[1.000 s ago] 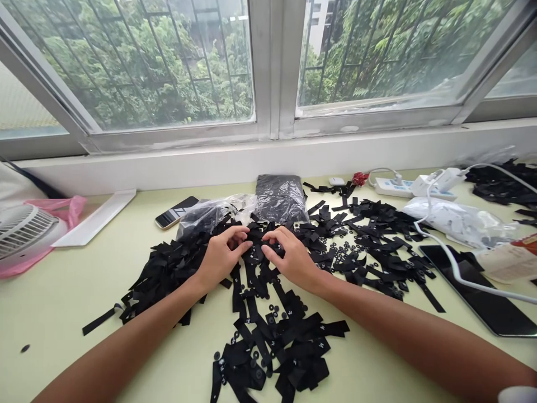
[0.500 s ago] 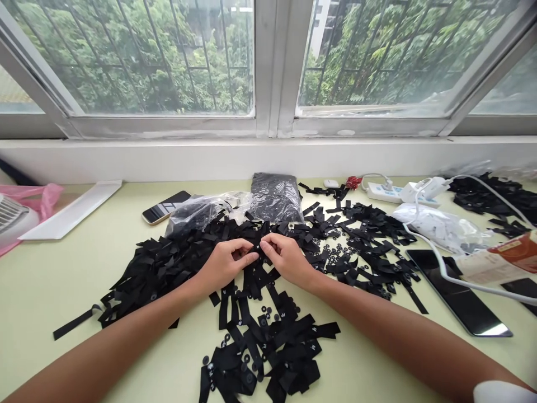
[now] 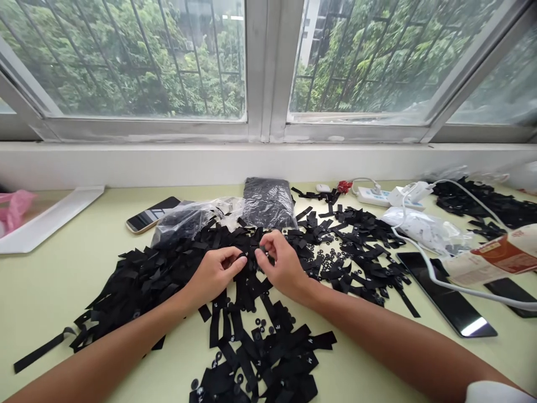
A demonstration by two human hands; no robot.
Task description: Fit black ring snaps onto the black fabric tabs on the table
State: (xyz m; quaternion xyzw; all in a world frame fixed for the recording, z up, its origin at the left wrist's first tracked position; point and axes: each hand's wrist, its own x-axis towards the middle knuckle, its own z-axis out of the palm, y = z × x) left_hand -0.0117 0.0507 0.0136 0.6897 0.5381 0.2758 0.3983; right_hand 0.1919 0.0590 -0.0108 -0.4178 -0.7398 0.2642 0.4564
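A wide heap of black fabric strips point(image 3: 138, 280) covers the middle of the pale green table point(image 3: 62, 285). Small black rings point(image 3: 331, 258) lie scattered among them. My left hand point(image 3: 213, 272) and my right hand point(image 3: 281, 267) meet over the heap's centre, fingertips pinched together on one black strip point(image 3: 250, 258) held between them. More strips with white marks point(image 3: 268, 358) lie piled near the front edge, below my hands.
A phone point(image 3: 151, 214) and clear plastic bags point(image 3: 193, 215) lie behind the heap, beside a dark packed bag point(image 3: 266, 201). To the right are a power strip point(image 3: 373, 195), a white cable point(image 3: 432, 268), a dark tablet point(image 3: 444, 294) and a printed packet point(image 3: 495, 257). A white tray point(image 3: 50, 218) sits left.
Both hands drew slightly nearer to me, still pinching a strip between them. The camera turned right, so the fan at the left has left the view.
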